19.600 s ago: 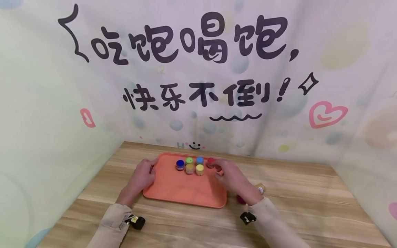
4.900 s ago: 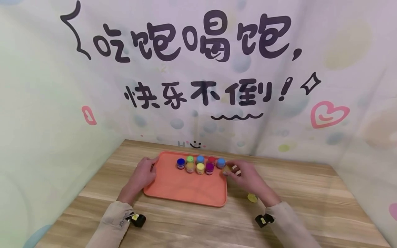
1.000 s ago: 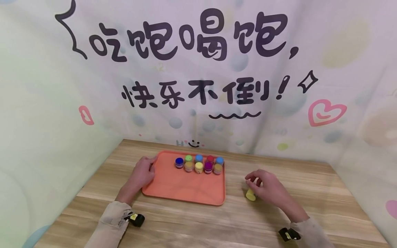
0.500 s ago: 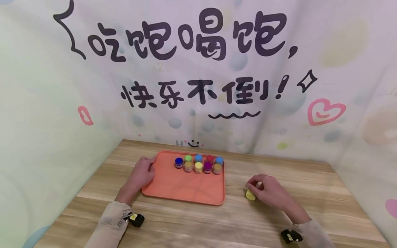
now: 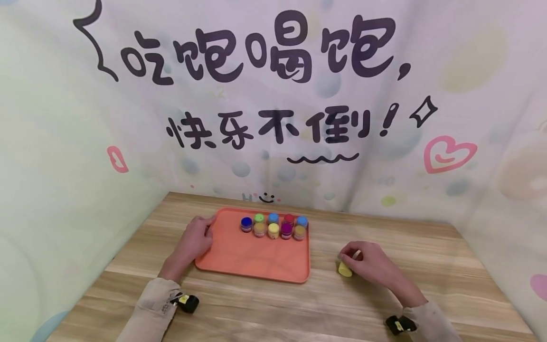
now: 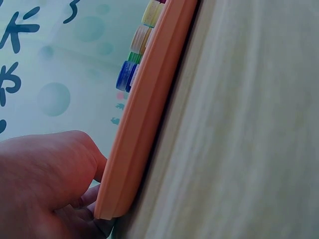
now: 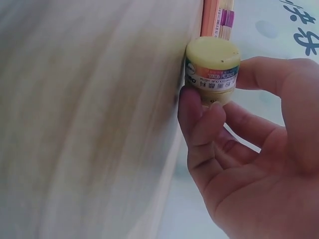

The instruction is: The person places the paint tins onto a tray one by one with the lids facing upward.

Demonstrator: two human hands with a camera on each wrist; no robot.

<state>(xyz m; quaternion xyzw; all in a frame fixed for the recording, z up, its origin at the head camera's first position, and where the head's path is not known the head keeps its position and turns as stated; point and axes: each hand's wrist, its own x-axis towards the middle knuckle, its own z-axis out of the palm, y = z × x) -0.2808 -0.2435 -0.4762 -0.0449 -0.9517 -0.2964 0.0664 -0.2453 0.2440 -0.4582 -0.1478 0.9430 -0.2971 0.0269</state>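
Note:
My right hand (image 5: 371,263) pinches a small paint jar with a pale yellow lid (image 7: 212,52) between thumb and fingers, right of the tray. The jar lies tipped, its lid facing the near side in the head view, low over the tabletop. My left hand (image 5: 195,241) grips the left rim of the orange tray (image 5: 252,266), thumb at the edge in the left wrist view. Along the tray's back right stand two rows of paint jars, among them dark blue (image 5: 246,224), green (image 5: 259,218), red (image 5: 288,220), purple (image 5: 286,231), yellow (image 5: 273,231) and tan (image 5: 300,232).
The wooden table (image 5: 273,313) carries the tray and the tipped jar. Behind it hangs a printed cloth backdrop (image 5: 278,175) with large black characters. Another pale cloth wall (image 5: 64,228) runs along the left side.
Over the longer span, a purple, a light blue and a tan jar joined the tray. In the last second my right hand lowered onto the yellow jar and gripped it. My left hand stayed.

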